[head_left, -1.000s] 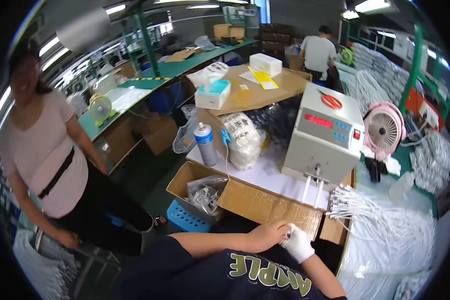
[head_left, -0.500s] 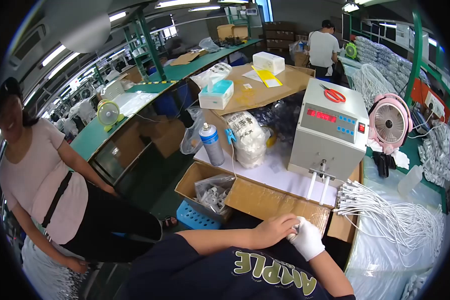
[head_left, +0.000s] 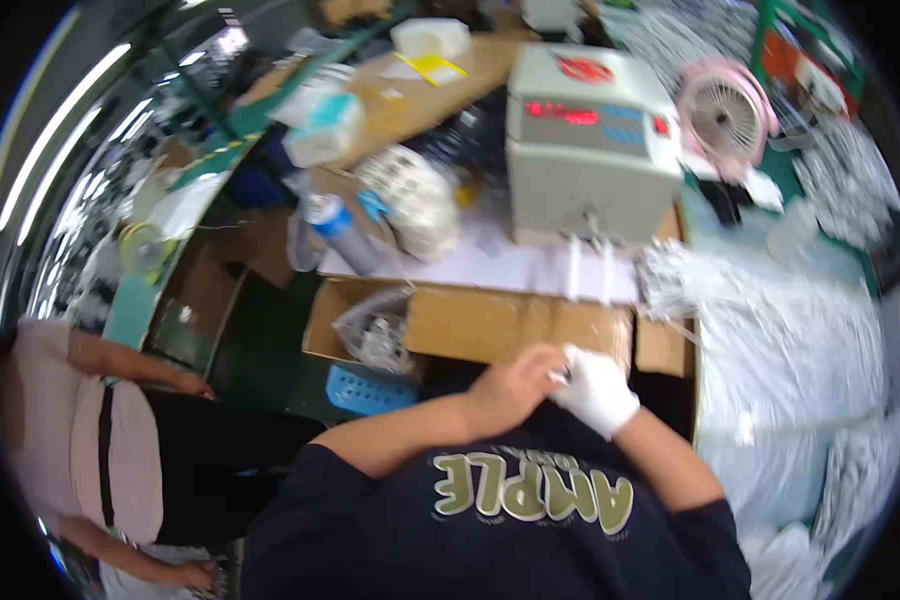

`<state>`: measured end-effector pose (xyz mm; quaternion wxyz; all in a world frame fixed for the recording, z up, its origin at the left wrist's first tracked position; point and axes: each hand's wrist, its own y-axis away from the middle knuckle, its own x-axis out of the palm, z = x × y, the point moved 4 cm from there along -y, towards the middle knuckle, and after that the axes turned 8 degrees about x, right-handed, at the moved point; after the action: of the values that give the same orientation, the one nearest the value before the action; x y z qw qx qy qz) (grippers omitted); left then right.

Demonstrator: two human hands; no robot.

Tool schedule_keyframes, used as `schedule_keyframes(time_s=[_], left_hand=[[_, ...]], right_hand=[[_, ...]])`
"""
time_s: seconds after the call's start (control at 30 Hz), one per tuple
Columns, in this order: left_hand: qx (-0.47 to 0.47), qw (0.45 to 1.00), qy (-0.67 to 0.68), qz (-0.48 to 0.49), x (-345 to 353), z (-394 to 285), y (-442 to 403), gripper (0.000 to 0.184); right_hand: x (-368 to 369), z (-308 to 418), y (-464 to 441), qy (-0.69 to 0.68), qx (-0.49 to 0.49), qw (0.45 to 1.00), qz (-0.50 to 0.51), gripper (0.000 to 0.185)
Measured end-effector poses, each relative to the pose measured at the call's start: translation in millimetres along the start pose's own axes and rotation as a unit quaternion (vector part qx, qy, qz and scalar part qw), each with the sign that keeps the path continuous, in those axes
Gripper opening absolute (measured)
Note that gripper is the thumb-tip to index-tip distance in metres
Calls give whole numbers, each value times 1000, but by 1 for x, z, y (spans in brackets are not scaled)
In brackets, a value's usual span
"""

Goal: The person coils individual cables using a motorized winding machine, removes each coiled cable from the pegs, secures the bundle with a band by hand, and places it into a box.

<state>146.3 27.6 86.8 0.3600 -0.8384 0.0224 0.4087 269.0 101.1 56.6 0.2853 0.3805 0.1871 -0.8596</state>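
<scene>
Close in front of my chest, my bare left hand (head_left: 517,388) and my white-gloved right hand (head_left: 597,392) meet, fingers bent together. Something small and dark shows between the fingertips, too blurred to name. Both hands are over the near edge of a cardboard flap (head_left: 490,325). Beyond them stands a grey machine (head_left: 590,195) with red lit digits and two white rods (head_left: 607,272) at its front. A bundle of white cables (head_left: 675,280) lies on the right of the machine.
Left of the machine are a spray can (head_left: 345,235) and a stuffed white bag (head_left: 410,200). A carton (head_left: 322,325) holds bagged white parts above a blue basket (head_left: 370,392). Red scissors (head_left: 583,69) lie on the machine; a pink fan (head_left: 727,115) stands right. Another person (head_left: 130,440) stands at left.
My view has tilted down and turned, so the bench appears higher and further left. My hands stay together, a little nearer the middle. The image is now blurred.
</scene>
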Motion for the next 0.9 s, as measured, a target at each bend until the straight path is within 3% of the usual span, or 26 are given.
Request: schedule_keyframes(time_s=[0.03,0.13,0.3,0.4,0.43,0.5,0.6,0.63,0.77,0.83,0.87,0.9], left_hand=[[39,999,-21,7,2,2,2,29],[11,998,44,42,-8,-1,-3,33],[32,998,-14,50,4,-4,4,32],[-52,996,63,20,7,10,8,29],[-113,988,107,5,7,16,9,27],[-230,953,195,-28,6,27,12,24],[-355,803,474,-64,11,13,5,18],[-367,809,459,-18,14,7,6,20],[-368,782,503,9,14,4,9,20],[-356,823,443,-1,18,23,24,20],[-350,842,411,-8,14,32,31,20],[-298,900,312,-59,-4,45,33,21]], right_hand=[[-5,2,3,13,12,1000,14,24],[-14,7,5,65,28,995,69,23],[1,-1,7,81,6,993,83,25],[-8,5,6,125,8,988,95,29],[-20,15,6,94,-13,995,40,29],[-44,32,8,32,-58,995,-70,29],[-39,23,18,-36,-97,988,-116,35],[-38,27,20,-8,-98,989,-111,36],[-32,32,24,22,-116,988,-99,36],[-29,23,20,-5,-72,997,-36,33],[-37,14,15,-16,-85,991,-106,34],[-50,1,7,-28,-102,979,-173,35]])
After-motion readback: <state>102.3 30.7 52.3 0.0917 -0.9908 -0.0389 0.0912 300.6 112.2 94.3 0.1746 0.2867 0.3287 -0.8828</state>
